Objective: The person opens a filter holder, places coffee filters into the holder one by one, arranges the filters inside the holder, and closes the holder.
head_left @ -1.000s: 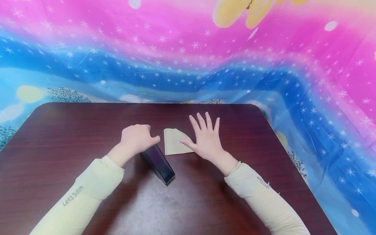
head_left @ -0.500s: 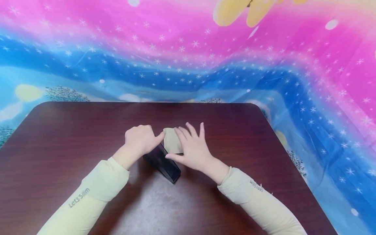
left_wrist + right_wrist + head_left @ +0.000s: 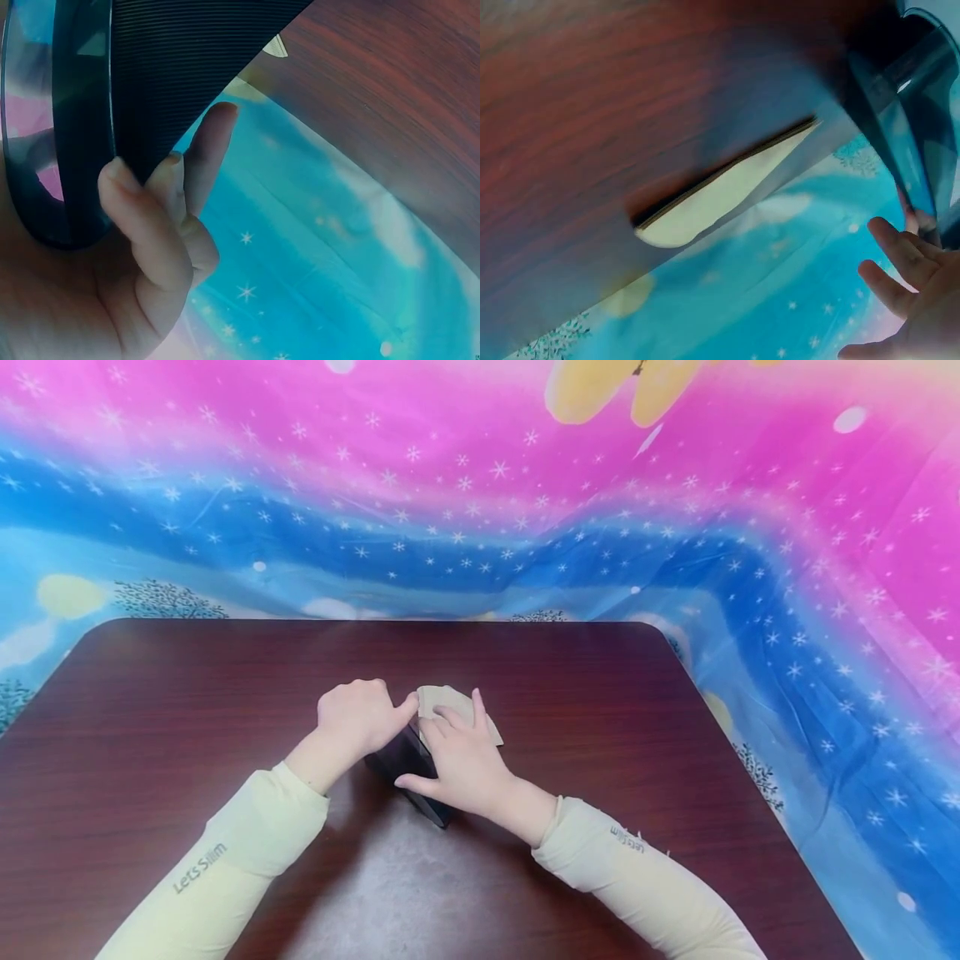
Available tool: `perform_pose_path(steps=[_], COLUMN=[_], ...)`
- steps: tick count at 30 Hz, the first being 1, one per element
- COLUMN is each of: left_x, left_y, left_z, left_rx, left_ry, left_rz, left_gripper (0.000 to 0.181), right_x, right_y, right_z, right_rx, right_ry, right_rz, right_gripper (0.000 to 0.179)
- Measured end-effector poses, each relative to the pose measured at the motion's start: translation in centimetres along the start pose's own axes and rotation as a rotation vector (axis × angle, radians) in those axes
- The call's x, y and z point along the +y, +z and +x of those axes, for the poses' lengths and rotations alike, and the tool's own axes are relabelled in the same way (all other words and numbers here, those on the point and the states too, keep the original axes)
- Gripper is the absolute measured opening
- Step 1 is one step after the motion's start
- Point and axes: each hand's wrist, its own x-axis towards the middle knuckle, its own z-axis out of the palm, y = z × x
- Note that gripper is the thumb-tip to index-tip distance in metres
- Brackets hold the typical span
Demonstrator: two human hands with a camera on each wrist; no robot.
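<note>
Right hand (image 3: 468,768) shifted left, fingers spread, partly hiding paper (image 3: 716,196) | left fingers (image 3: 154,240) grip black object (image 3: 187,60) | cloth (image 3: 480,510) behind

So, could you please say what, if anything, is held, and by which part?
The left hand holds a long, glossy black, ribbed object by its far end; the right hand holds nothing.

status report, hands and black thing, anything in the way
Left hand holding black thing. Right hand spread close by, contact unclear. Paper nearby; no clear obstruction.
</note>
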Motion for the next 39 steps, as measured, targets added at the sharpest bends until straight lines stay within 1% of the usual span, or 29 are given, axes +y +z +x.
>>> perform_pose_path(steps=[3,5,6,9,14,16,18,19,22,24,27,30,32,34,37,39], left_x=[-0.2,-0.6,-0.9,-2.4,-5.8,-6.7,-7.2,-7.3,-7.1,-7.0,-7.2,-7.5,-7.6,-7.5,-7.4,-7.5], left_y=[0.1,0.2,0.2,0.1,-0.1,0.1,0.3,0.5,0.7,0.7,0.5,0.5,0.5,0.6,0.7,0.7], left_z=[0.0,0.2,0.3,0.8,1.2,1.4,1.6,1.7,1.9,2.0,1.8,1.8,1.8,1.8,1.8,1.7], left_rx=[0.003,-0.005,-0.014,-0.077,-0.266,-0.313,-0.318,-0.308,-0.257,-0.221,-0.178,-0.154,-0.157,-0.157,-0.174,-0.187], left_ry=[0.02,0.059,0.089,0.22,0.485,0.561,0.607,0.623,0.637,0.657,0.679,0.692,0.685,0.679,0.664,0.651], left_rz=[-0.026,-0.07,-0.102,-0.237,-0.49,-0.547,-0.565,-0.564,-0.509,-0.468,-0.414,-0.403,-0.418,-0.427,-0.438,-0.447], left_gripper=[0.061,0.059,0.058,0.052,0.042,0.045,0.047,0.045,0.041,0.04,0.04,0.037,0.037,0.037,0.041,0.045], right_x=[-0.6,-1.0,-1.1,-1.2,-1.0,-0.9,-0.9,-0.8,-0.8,-0.8,-1.3,-2.1,-2.5,-2.8,-2.9,-2.9], right_y=[-0.2,-0.4,-0.4,-0.6,-0.7,-0.7,-0.8,-0.8,-1.0,-1.2,-1.6,-2.2,-2.4,-2.8,-3.2,-3.4], right_z=[-0.1,-0.1,-0.1,-0.1,-0.1,-0.1,0.0,0.0,0.2,0.5,1.8,3.5,4.4,4.9,5.1,5.0], right_rx=[0.005,0.0,-0.004,-0.017,-0.002,0.003,-0.002,-0.008,-0.032,-0.045,-0.048,-0.029,-0.022,-0.029,-0.066,-0.075], right_ry=[-0.001,0.005,0.009,0.015,0.011,0.008,0.004,0.003,0.012,0.029,0.054,0.072,0.082,0.094,0.116,0.121], right_rz=[0.01,0.002,-0.004,-0.032,-0.041,-0.043,-0.047,-0.049,-0.051,-0.047,-0.026,-0.01,-0.012,-0.022,-0.026,-0.026], right_gripper=[0.056,0.055,0.056,0.058,0.052,0.05,0.052,0.052,0.052,0.051,0.053,0.053,0.052,0.051,0.049,0.049])
